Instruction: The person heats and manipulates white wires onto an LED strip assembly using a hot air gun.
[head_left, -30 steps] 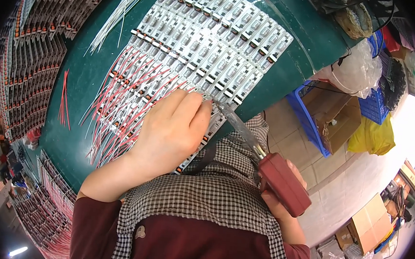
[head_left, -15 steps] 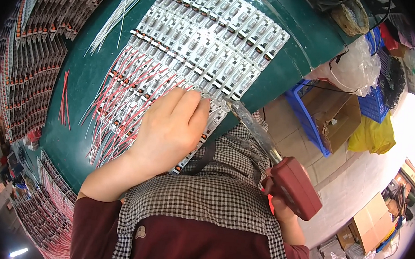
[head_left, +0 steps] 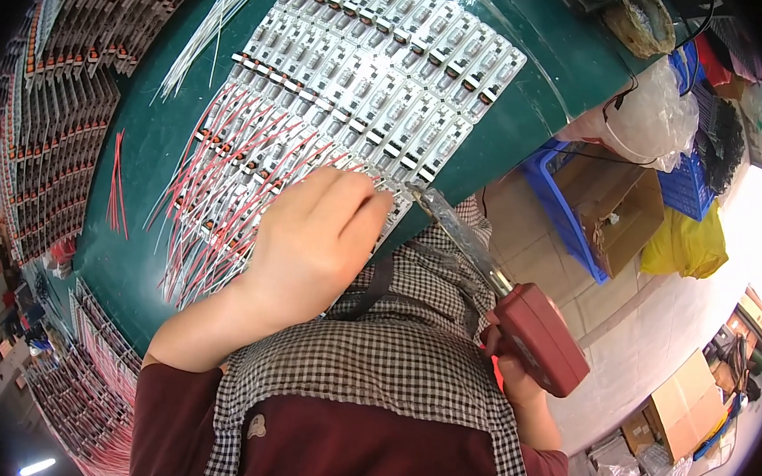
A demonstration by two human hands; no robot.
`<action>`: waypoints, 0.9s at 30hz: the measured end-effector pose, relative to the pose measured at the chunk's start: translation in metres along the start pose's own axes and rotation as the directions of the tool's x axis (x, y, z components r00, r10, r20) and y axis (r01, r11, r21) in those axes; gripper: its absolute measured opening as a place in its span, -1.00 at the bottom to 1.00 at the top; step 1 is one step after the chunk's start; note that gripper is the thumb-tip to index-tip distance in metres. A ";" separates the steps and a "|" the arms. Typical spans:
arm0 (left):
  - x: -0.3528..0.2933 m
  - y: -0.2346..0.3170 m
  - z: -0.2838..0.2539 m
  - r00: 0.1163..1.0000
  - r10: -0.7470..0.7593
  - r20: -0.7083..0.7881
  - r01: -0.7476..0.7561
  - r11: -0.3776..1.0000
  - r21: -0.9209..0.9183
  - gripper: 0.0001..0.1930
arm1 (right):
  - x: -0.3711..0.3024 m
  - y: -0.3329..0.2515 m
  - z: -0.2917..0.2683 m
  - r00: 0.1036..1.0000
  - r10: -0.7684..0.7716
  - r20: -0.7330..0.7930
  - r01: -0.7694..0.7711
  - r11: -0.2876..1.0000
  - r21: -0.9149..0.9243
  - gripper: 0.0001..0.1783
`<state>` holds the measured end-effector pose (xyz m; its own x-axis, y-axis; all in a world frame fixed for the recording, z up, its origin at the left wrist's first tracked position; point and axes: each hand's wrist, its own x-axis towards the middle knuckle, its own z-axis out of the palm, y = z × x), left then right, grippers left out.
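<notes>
Green tabletop [head_left: 161,131] in a cluttered workshop, racks of stacked boards [head_left: 57,150] along its left side. Rows of small white circuit boards [head_left: 359,57] lie flat on it; near rows carry a tangle of red and white leads [head_left: 234,168]. Left hand [head_left: 309,237] is palm-down over the near rows, fingers bunched and bent down. Can't tell what they pinch, fingertips hide it. Right hand [head_left: 513,374] is wrapped around the handle of a dark red soldering gun [head_left: 541,340], off the table's near edge. Barrel slants up-left, tip at the boards just right of the left fingers; contact unclear. Loose white wires [head_left: 209,32] and a small red wire bundle [head_left: 117,186] lie left of the boards. Blue crate [head_left: 564,218] on the floor, right, cardboard box [head_left: 642,214] inside.
</notes>
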<state>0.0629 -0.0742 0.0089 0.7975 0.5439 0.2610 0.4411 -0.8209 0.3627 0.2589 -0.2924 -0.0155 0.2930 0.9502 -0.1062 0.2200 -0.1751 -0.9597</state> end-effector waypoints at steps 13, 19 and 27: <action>0.004 0.003 0.002 0.998 0.022 0.064 -0.023 1.000 0.019 -0.80 | -0.010 0.012 -0.003 1.000 0.021 -0.001 -0.021 0.999 -0.027 -0.32; 0.004 0.001 0.003 0.997 0.023 0.072 -0.024 1.000 0.019 -0.80 | 0.019 -0.006 0.001 0.975 -0.210 0.069 0.219 0.870 -0.443 -0.52; 0.003 0.003 -0.002 0.994 -0.020 0.112 0.018 1.000 0.018 -0.76 | 0.000 0.006 -0.003 1.000 -0.008 0.004 0.008 1.000 0.003 -0.25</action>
<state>0.0657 -0.0742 0.0128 0.8294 0.5376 0.1519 0.4630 -0.8137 0.3515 0.2628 -0.2941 -0.0205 0.2879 0.9524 -0.0998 0.2193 -0.1671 -0.9612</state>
